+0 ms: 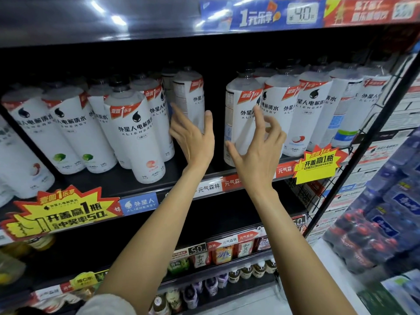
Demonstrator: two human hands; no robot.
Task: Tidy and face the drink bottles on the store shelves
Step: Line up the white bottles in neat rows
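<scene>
White electrolyte drink bottles with black caps stand in rows on the middle shelf (145, 185). My left hand (193, 137) grips a bottle (189, 96) set back in the row, thumb on its right side, fingers on its left; its label is turned sideways. My right hand (256, 146) touches the front of another bottle (241, 119) just right of a dark gap, thumb low on the bottle's left side, fingers spread and loosely bent. A peach-flavour bottle (138, 137) stands forward to the left.
More white bottles fill the shelf left (68, 130) and right (313, 114). Yellow promo tags (59, 214) hang on the shelf edge. Lower shelves hold small tea bottles (247, 269). Wrapped packs of cola and water (375, 235) are stacked at the right beyond a wire side panel.
</scene>
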